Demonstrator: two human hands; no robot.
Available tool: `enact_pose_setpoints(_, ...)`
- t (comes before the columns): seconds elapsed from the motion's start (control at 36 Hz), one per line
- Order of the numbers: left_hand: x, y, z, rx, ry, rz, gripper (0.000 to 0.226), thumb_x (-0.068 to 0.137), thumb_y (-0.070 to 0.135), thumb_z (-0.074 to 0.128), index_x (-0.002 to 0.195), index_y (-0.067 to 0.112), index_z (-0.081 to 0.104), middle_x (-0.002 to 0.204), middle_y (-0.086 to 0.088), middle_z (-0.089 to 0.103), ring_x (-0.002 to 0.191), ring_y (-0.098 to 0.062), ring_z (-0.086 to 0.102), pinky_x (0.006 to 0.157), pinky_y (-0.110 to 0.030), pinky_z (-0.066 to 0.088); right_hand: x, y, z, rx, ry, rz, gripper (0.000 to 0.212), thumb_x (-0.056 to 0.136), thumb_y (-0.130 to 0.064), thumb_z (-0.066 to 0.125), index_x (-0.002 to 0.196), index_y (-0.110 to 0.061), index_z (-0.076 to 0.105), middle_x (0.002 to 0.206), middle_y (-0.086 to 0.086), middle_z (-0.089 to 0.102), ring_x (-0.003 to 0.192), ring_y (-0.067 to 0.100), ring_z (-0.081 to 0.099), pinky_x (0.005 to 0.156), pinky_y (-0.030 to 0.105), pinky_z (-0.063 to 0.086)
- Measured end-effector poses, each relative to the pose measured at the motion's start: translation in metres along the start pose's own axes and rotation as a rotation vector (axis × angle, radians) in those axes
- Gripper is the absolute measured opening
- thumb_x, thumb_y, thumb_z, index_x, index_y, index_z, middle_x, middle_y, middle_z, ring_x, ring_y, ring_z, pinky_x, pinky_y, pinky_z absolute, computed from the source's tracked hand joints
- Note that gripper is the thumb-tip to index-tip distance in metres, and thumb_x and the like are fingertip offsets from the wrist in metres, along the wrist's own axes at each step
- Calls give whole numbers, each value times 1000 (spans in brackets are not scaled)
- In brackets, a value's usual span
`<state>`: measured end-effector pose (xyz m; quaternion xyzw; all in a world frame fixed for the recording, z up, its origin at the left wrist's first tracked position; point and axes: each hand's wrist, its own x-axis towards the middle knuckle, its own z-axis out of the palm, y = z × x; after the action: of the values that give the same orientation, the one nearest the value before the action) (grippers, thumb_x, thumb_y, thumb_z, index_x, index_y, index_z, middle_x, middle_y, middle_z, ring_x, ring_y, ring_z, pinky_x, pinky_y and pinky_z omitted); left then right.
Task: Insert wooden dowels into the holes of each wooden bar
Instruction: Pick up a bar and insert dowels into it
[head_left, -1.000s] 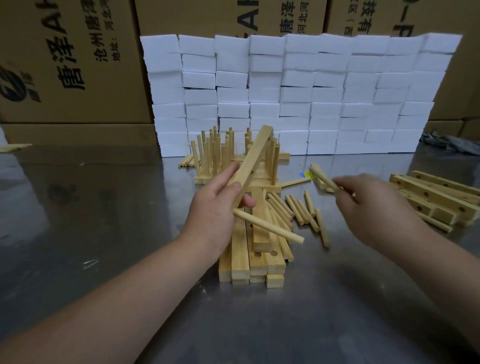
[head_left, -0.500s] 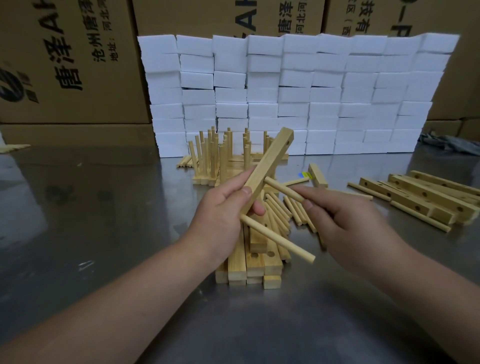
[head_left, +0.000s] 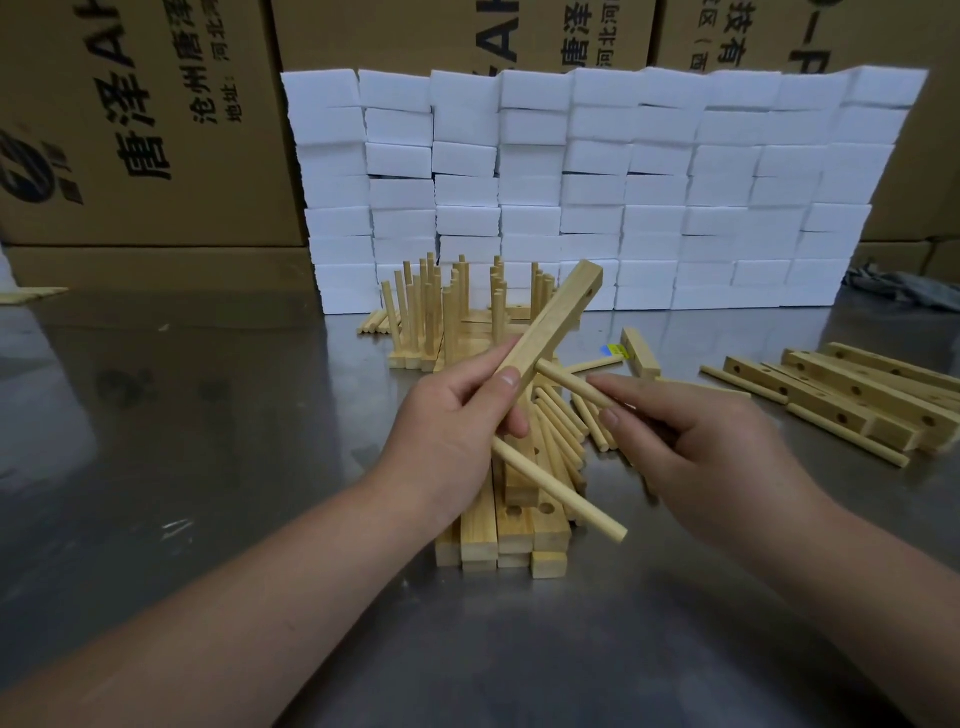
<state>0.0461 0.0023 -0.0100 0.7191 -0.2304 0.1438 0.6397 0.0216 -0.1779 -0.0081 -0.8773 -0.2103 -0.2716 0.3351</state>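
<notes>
My left hand (head_left: 457, 415) grips a wooden bar (head_left: 558, 317) tilted up to the right above the table. One dowel (head_left: 558, 488) sticks out of the bar's lower end toward me. My right hand (head_left: 727, 447) pinches a second dowel (head_left: 571, 384) whose tip meets the bar's middle at a hole. Under my hands lies a stack of bars (head_left: 511, 535) with holes, and loose dowels (head_left: 563, 431) lie beside it.
Finished bars with upright dowels (head_left: 441, 312) stand behind. More bars (head_left: 857, 395) lie at the right, and a short block (head_left: 641, 353) near a small coloured tag. A wall of white foam blocks (head_left: 597, 192) and cardboard boxes (head_left: 140, 130) closes the back of the steel table (head_left: 182, 467).
My right hand picked up a dowel from the right and brought it left to the bar's middle hole. The left hand raised the bar slightly and kept its grip.
</notes>
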Motion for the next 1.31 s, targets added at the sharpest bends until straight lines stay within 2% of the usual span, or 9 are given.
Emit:
enact_pose_setpoints(0.33,-2,3,2,42,-66,22,35,99,21,37,124,43,47,55,11,53,60,-2,50,59,-5,42,-3,-7,-1,-97,87,-52,34,80,-36,46,105,-30,68,56,-13,55,62,1,51,48,19,31)
enact_pose_setpoints(0.5,-2,4,2,65,-91,29,36,99,21,37,122,48,43,53,12,51,55,2,48,59,-4,43,-3,-9,-2,-148,161,-140,26,82,-15,63,107,-19,69,69,-1,66,61,16,59,54,35,51)
enact_pose_setpoints(0.61,-2,5,2,78,-86,24,34,98,23,38,110,55,45,52,12,49,53,2,48,56,-6,43,-3,-8,-2,-149,202,-154,27,80,-11,68,105,-18,70,72,-3,67,64,14,61,57,33,52)
enact_pose_setpoints(0.81,-1,6,2,96,-72,20,33,97,25,41,122,44,50,51,11,48,53,1,47,55,-8,43,-3,-9,-1,-97,143,-35,35,80,-37,48,107,-28,69,66,-9,65,61,4,56,52,26,45)
enact_pose_setpoints(0.92,0,8,-1,130,-74,54,34,96,23,43,112,53,47,52,10,49,54,2,48,54,-7,42,-4,-11,-2,-78,148,-23,36,80,-37,47,107,-30,68,62,-12,63,59,4,55,52,27,45)
enact_pose_setpoints(1.0,1,9,0,96,-76,55,32,97,22,42,109,51,50,52,10,50,54,2,49,54,-6,42,-4,-12,-1,59,140,9,25,78,-38,49,100,-45,58,56,-14,56,55,2,52,47,12,36)
enact_pose_setpoints(1.08,-1,9,1,80,-76,46,33,97,23,42,108,53,50,52,11,50,54,2,49,55,-5,43,-1,-14,-3,323,180,104,13,81,-25,61,85,-34,52,53,-9,53,45,2,47,44,11,35)
enact_pose_setpoints(1.19,-3,8,1,81,-85,30,35,96,23,43,106,56,49,52,11,49,54,3,49,53,-7,43,2,-17,-7,631,229,230,15,76,-12,69,71,-20,58,47,-6,53,40,7,48,40,26,41)
enact_pose_setpoints(1.31,-4,6,4,76,-93,5,33,96,24,44,108,54,49,52,12,51,56,1,48,54,-12,44,6,-17,-6,975,229,226,10,59,-20,68,68,-20,73,54,-3,56,44,9,48,46,21,44)
